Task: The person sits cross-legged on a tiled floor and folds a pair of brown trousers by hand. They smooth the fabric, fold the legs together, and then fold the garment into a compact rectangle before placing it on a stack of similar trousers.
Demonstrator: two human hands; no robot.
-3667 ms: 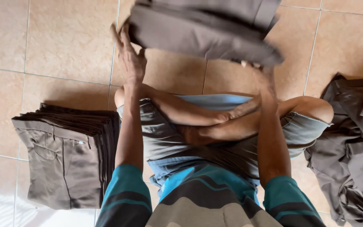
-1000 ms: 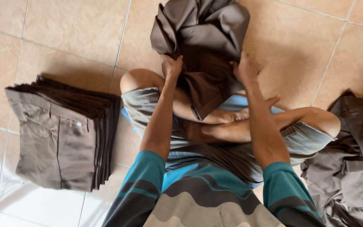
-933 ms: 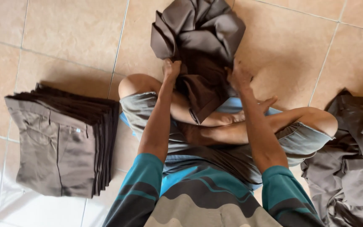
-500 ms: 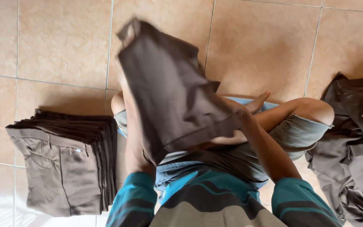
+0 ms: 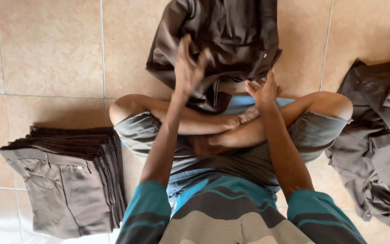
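I sit cross-legged on a tiled floor. A dark brown garment (image 5: 231,36) lies crumpled on the tiles just past my crossed legs. My left hand (image 5: 187,68) hovers over its near part, fingers spread and blurred, touching or just above the cloth. My right hand (image 5: 262,89) rests at the garment's lower right edge, fingers on the fabric near my shin; its grip is unclear.
A neat stack of folded brown trousers (image 5: 68,180) sits on the floor at my left. A loose heap of unfolded brown garments (image 5: 380,140) lies at my right. Beige tiles (image 5: 46,49) surround me.
The garment, held up and swung in front of me half a second ago, has dropped onto the floor ahead of my legs. Both hands have come down onto it.
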